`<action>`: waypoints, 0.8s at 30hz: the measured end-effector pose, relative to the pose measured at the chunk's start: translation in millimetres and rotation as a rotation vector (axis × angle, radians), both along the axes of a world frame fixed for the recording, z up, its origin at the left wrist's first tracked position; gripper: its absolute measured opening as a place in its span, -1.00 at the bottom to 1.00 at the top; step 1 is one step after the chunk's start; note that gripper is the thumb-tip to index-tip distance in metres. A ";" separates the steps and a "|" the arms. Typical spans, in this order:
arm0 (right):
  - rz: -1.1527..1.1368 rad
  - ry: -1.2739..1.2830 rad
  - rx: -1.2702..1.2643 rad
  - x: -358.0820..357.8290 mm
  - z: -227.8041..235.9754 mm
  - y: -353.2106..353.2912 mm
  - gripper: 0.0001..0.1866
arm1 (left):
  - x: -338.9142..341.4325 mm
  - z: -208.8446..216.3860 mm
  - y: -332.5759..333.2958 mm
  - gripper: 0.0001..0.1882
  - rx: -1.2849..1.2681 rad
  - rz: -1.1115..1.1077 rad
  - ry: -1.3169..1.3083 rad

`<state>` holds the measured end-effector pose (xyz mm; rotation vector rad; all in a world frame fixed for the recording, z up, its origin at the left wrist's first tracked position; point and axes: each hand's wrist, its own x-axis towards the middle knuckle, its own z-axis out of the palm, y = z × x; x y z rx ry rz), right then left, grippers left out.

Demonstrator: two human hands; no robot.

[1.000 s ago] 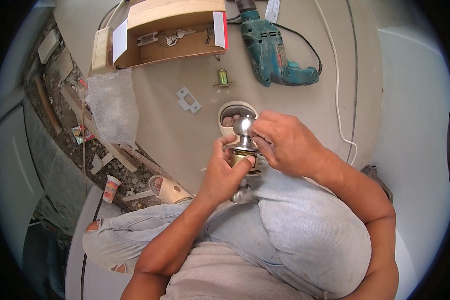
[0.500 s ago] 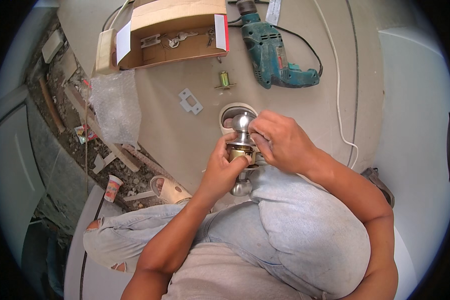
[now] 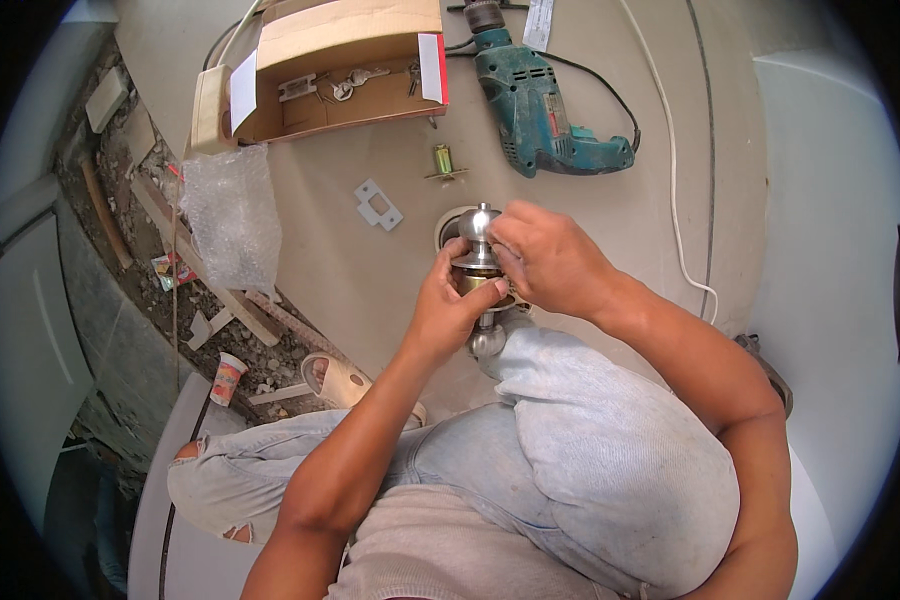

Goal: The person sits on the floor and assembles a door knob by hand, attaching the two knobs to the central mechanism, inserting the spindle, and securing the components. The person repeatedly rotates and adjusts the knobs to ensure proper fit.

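A silver door knob set [image 3: 478,228] with a brass-coloured middle stands upright between my hands, above my bent knee. My left hand [image 3: 446,312] is closed round its middle, thumb on the brass part. One round knob points away from me, and the other shows below my fingers. My right hand [image 3: 562,262] is pinched at the right side of the upper knob; whatever sits between its fingertips is hidden. Ahead on the floor lie a latch bolt [image 3: 443,160] with a brass-coloured body and a flat metal strike plate [image 3: 378,206].
An open cardboard box [image 3: 345,130] holding keys and small metal parts sits at the far left. Beside it are bubble wrap [image 3: 232,215] and a teal power drill [image 3: 535,110] with its cord. A white cable [image 3: 673,180] runs along the right. Rubble and a paper cup [image 3: 227,380] lie left.
The knob set has tilted and risen slightly, and its top button now shows. My right hand has shifted a little up and left, still pinched beside the knob.
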<state>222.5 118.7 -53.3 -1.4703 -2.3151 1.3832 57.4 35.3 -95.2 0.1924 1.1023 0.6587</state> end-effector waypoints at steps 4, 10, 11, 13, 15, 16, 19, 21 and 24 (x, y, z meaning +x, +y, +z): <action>0.029 -0.025 0.023 2.0 -7.0 -1.9 -0.85 | 1.3 -6.4 1.1 -0.13 0.007 -0.089 0.075; 0.023 -0.048 0.039 5.3 -12.5 -6.4 -0.87 | 1.9 -0.7 8.7 -0.20 -0.031 -0.207 0.255; 0.013 -0.047 0.042 5.2 -12.9 -6.3 -0.88 | 1.8 -0.7 9.0 -0.21 -0.049 -0.200 0.264; 0.009 -0.054 0.053 6.0 -15.9 -9.0 -0.88 | 0.0 -0.9 9.5 -0.21 -0.045 -0.210 0.278; 0.001 -0.056 0.059 5.9 -19.0 -11.0 -0.88 | -0.4 -4.1 6.6 -0.22 -0.006 -0.190 0.279; -0.006 -0.054 0.058 5.3 -20.3 -11.3 -0.88 | 0.2 -10.2 0.9 -0.23 0.030 -0.164 0.273; 0.003 -0.017 0.052 5.5 -23.1 -7.7 -0.88 | 0.6 -15.0 -4.9 -0.28 0.067 -0.143 0.258; 0.033 -0.019 0.040 5.0 -22.3 -4.0 -0.89 | -0.4 -13.0 -2.3 -0.32 0.075 -0.176 0.259; 0.066 -0.051 0.004 3.2 -19.7 0.2 -0.90 | -4.8 -8.8 5.5 -0.35 0.069 -0.227 0.236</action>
